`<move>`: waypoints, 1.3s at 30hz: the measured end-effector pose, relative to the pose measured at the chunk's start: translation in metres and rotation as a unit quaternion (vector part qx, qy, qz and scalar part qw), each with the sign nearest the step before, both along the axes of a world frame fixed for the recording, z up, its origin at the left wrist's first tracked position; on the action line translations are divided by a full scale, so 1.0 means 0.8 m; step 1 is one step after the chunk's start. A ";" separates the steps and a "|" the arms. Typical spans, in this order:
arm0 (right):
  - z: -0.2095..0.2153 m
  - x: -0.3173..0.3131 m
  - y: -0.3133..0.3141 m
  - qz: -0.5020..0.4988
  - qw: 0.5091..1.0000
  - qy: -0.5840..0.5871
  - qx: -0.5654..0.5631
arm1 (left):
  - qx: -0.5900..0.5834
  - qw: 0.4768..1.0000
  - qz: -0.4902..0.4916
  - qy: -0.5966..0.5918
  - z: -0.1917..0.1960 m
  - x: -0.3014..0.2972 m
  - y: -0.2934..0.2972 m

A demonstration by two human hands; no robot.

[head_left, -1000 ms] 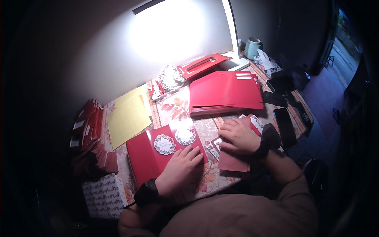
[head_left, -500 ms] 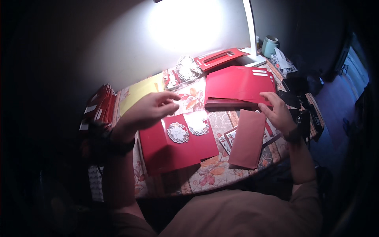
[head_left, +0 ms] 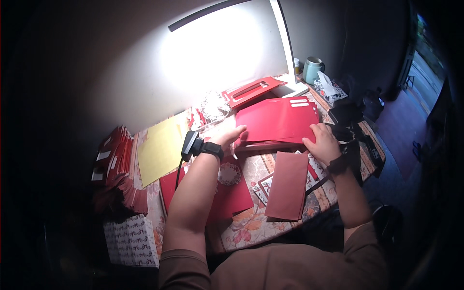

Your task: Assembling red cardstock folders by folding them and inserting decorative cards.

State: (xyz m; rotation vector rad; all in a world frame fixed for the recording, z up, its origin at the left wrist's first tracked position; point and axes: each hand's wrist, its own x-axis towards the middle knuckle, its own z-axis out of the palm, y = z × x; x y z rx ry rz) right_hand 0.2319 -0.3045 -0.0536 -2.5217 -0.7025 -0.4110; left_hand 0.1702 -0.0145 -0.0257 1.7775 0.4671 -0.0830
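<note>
Both my hands are at the stack of red folders [head_left: 278, 116], whose upper sheets sit slightly askew. My left hand [head_left: 229, 135], washed out by the glare, is closed at the near left corner. At the near right corner, the thumb and fingers of my right hand [head_left: 324, 141] pinch the edge. How many sheets they grip, I cannot tell. Beneath my left forearm lies an opened red folder [head_left: 237, 195] with a round wreath cutout [head_left: 229, 174] on it. Pinkish-red envelopes [head_left: 286, 186] rest nearer me, on top of patterned cards [head_left: 263, 186].
A yellow sheet [head_left: 162, 145] and upright red envelopes [head_left: 116, 150] are at the left. Behind the stack are a red windowed box [head_left: 253, 91], a wreath-cutout pile [head_left: 212, 106] and a white lamp [head_left: 286, 43]. A teal mug [head_left: 313, 70] stands at the far right.
My left hand has moved right from above the opened folder to the stack's left corner. My right hand has closed at the right corner. The whole view has shifted.
</note>
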 end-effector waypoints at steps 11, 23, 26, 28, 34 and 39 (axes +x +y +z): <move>-0.009 0.010 0.000 0.040 0.999 0.006 0.022 | 0.024 0.998 0.000 0.062 -0.017 0.033 0.024; -0.005 0.010 0.003 0.033 0.999 0.029 0.012 | -0.137 0.990 0.010 0.018 -0.004 0.030 0.008; -0.002 0.007 0.005 0.032 0.999 0.028 0.007 | -0.216 0.976 0.026 0.019 -0.022 0.020 0.009; -0.003 0.010 0.003 0.029 0.999 0.034 0.002 | -0.231 0.971 0.053 0.018 -0.015 0.013 -0.006; 0.004 0.018 -0.006 0.020 0.996 0.072 0.054 | -0.304 0.951 0.052 -0.007 -0.013 0.003 -0.019; 0.012 0.004 -0.009 -0.008 0.983 -0.161 0.094 | -0.388 0.917 0.075 -0.054 -0.001 -0.009 -0.043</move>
